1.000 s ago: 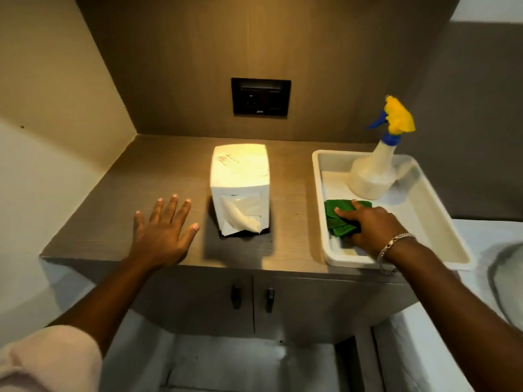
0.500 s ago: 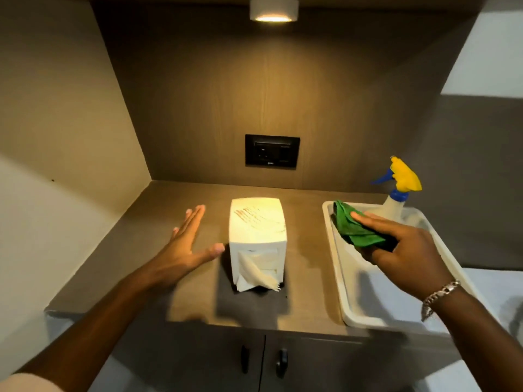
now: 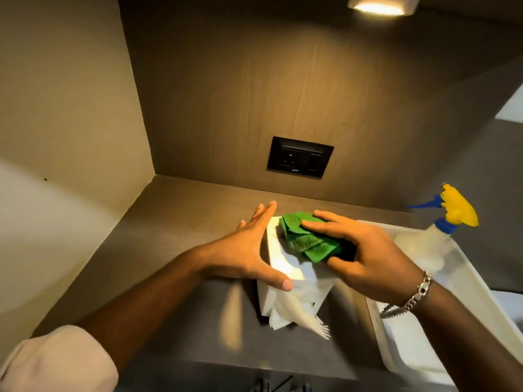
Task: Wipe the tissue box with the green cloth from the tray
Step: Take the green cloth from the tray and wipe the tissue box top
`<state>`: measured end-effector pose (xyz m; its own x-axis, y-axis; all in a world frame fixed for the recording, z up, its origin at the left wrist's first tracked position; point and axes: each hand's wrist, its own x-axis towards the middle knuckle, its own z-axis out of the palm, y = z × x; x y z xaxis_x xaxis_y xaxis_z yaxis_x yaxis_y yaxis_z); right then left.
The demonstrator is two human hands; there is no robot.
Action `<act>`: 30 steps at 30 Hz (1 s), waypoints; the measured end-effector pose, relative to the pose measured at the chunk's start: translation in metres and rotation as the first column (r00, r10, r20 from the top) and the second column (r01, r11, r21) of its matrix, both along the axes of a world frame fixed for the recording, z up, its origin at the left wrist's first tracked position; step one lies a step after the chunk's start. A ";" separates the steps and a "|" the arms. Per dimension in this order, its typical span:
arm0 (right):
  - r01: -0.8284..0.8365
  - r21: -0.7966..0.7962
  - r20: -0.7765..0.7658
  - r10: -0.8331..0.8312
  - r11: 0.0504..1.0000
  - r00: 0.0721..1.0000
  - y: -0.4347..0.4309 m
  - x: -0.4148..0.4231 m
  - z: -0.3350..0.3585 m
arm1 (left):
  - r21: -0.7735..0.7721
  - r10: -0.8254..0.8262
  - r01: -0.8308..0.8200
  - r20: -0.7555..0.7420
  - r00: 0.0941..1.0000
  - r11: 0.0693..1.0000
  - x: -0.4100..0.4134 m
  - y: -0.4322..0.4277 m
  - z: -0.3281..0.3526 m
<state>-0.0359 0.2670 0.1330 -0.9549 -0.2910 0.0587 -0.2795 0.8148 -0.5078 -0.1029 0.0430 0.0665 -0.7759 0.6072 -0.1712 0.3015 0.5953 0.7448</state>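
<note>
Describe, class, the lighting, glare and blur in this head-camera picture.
Head view: one ceiling lamp gives warm light; glare whitens the tissue box top; the left hand casts a shadow on the counter; wide-angle bending at edges; hanging tissue slightly blurred.

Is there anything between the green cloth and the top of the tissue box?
Nothing visible. The right hand already presses the green cloth onto the top of the tissue box. The left hand rests against the box's left side, clear of the cloth.

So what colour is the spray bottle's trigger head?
Yellow trigger head with a blue nozzle and collar, clear in the head view.
</note>
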 end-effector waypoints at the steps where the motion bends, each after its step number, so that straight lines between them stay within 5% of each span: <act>1: -0.020 0.051 0.055 0.017 0.998 0.998 -0.002 -0.001 0.000 | 0.019 0.014 -0.014 0.024 1.000 1.000 -0.001 0.000 -0.002; 4: 0.023 0.034 0.159 -0.028 0.999 0.987 -0.013 -0.007 0.001 | 0.093 0.019 -0.024 0.048 0.999 0.995 -0.002 0.001 -0.008; 10: 0.037 0.107 -0.135 -0.022 0.994 0.991 -0.033 0.001 -0.023 | 0.072 0.014 -0.012 -0.025 1.000 0.997 -0.005 0.001 -0.015; 15: 0.006 0.009 -0.044 -0.006 1.000 0.999 0.008 -0.004 -0.015 | 0.009 0.028 -0.028 0.017 0.999 1.000 -0.010 0.003 -0.014; 20: -0.011 0.223 -0.099 0.033 0.975 0.995 -0.034 -0.025 -0.013 | -0.040 -0.019 0.018 -0.038 0.999 0.999 -0.012 0.001 -0.011; 24: -0.167 0.098 -0.045 0.171 0.981 0.984 -0.001 0.011 -0.013 | -0.037 0.008 -0.008 0.000 1.000 0.999 -0.010 0.001 -0.009; 30: -0.051 0.103 -0.004 0.052 0.993 0.999 -0.003 -0.024 -0.004 | -0.051 0.022 -0.019 0.055 0.998 0.999 -0.011 0.003 -0.002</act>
<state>-0.0601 0.2642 0.1294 -0.9382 -0.3447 0.0318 -0.3255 0.8472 -0.4199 -0.1135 0.0458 0.0644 -0.7765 0.5810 -0.2441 0.2483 0.6382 0.7287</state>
